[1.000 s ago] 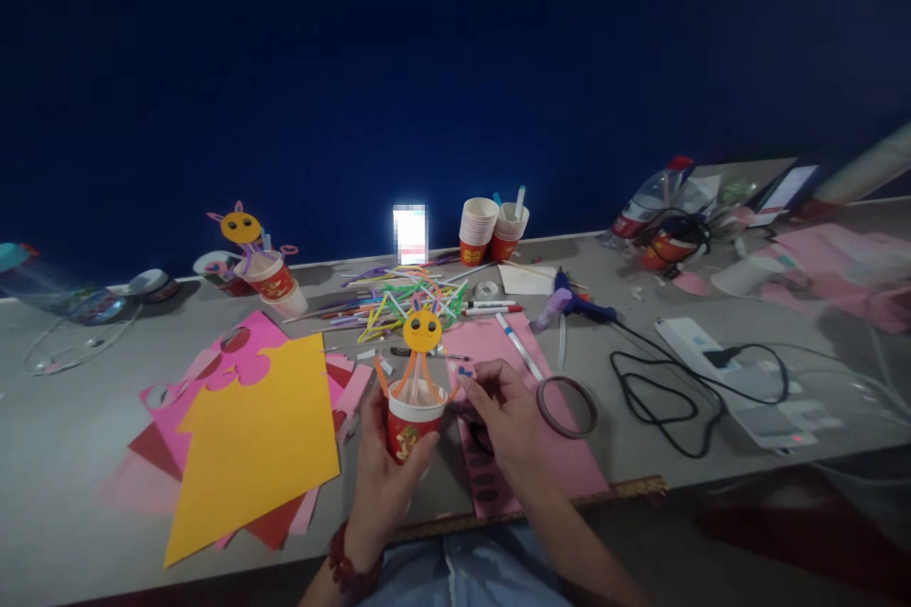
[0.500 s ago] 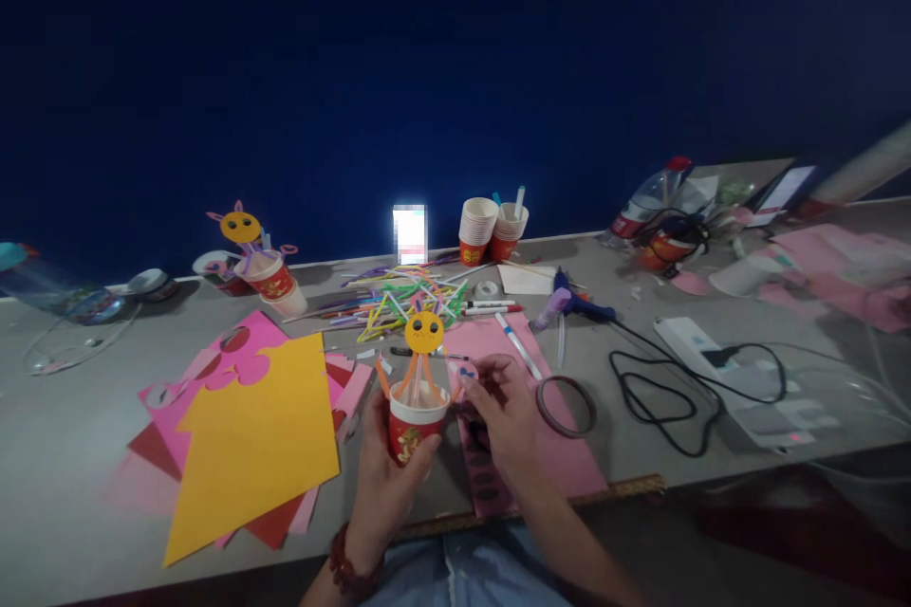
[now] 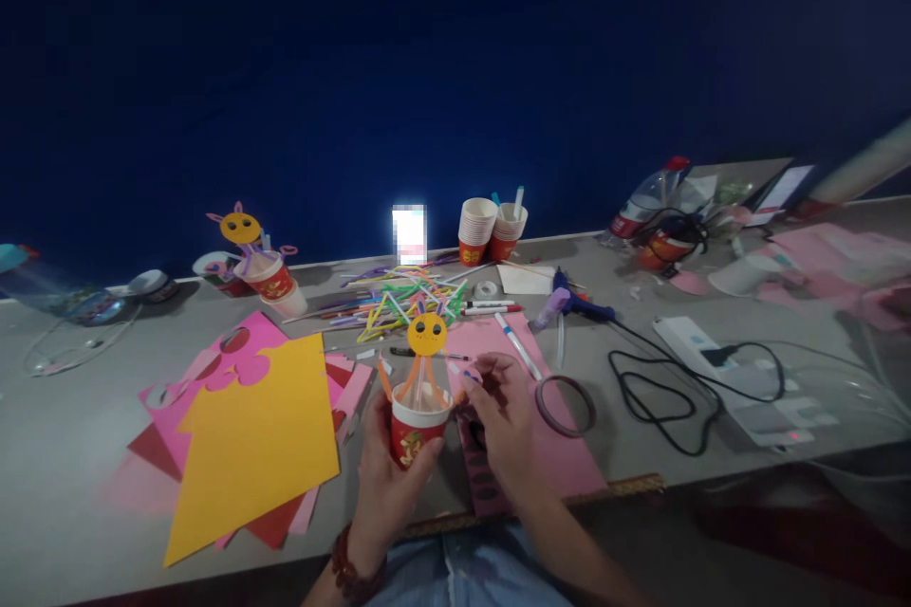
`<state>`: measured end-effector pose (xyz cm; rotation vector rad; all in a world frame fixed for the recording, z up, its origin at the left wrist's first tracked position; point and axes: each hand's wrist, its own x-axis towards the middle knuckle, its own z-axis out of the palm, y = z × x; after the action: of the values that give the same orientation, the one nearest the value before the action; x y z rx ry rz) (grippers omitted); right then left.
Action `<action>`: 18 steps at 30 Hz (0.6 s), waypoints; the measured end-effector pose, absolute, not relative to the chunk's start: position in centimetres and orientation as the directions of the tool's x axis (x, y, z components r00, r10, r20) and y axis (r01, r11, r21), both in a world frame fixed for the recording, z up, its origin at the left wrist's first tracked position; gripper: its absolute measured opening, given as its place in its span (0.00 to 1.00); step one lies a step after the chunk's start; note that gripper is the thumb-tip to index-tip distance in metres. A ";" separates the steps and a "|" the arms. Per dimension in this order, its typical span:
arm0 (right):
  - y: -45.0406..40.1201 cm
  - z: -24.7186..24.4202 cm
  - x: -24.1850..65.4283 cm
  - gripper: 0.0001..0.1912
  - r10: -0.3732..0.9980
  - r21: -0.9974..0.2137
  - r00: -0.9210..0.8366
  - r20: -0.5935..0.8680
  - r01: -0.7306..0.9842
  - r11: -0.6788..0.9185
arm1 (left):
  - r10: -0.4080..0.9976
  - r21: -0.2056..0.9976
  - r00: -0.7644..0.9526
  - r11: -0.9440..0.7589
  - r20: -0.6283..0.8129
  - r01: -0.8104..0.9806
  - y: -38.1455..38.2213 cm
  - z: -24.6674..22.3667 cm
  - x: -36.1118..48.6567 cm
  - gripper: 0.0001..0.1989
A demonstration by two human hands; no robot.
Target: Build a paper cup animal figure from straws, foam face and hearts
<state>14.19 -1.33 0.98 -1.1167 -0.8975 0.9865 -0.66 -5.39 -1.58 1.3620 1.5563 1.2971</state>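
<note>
My left hand [image 3: 391,474] is wrapped round a red paper cup [image 3: 413,436] with a white rim, held upright near the table's front edge. Orange pipe cleaners [image 3: 436,387] rise from the cup, and a round yellow paper face [image 3: 427,335] with dark eyes and purple ears tops them. Just right of the rim, my right hand [image 3: 502,417] pinches a small pink paper piece with blue marks [image 3: 470,379], close to the end of an orange pipe cleaner. My fingers partly hide that piece.
Yellow cardstock [image 3: 260,446] lies over pink sheets on the left. Pipe cleaners [image 3: 399,303] are heaped behind the cup. A similar cup figure [image 3: 267,275] stands back left, stacked cups [image 3: 476,228] at the back. A glue gun [image 3: 580,303], tape ring [image 3: 566,406] and power strip [image 3: 733,384] lie right.
The cup and its yellow face have shifted slightly to the right, closer to my right hand. The pink piece sits a little lower and is more covered by my fingers.
</note>
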 end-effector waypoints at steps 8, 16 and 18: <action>-1.3 1.2 14.2 0.13 0.942 -0.971 0.315 0.116 -0.166 0.175 | 0.975 0.954 -0.187 -0.061 0.120 0.294 -5.5 -1.4 -0.8 0.37; -1.5 1.3 14.4 0.14 0.939 -0.977 0.332 0.095 -0.151 0.152 | 0.976 0.962 -0.185 -0.065 0.117 0.265 -5.6 -1.0 -0.7 0.38; -1.4 1.3 14.4 0.15 0.939 -0.977 0.326 0.106 -0.141 0.159 | 0.972 0.964 -0.209 -0.047 0.104 0.260 -5.6 -0.9 -0.6 0.38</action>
<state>14.44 -1.43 1.27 -1.1280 -0.9162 0.9513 -0.64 -5.63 -0.92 1.3436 1.5329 1.3012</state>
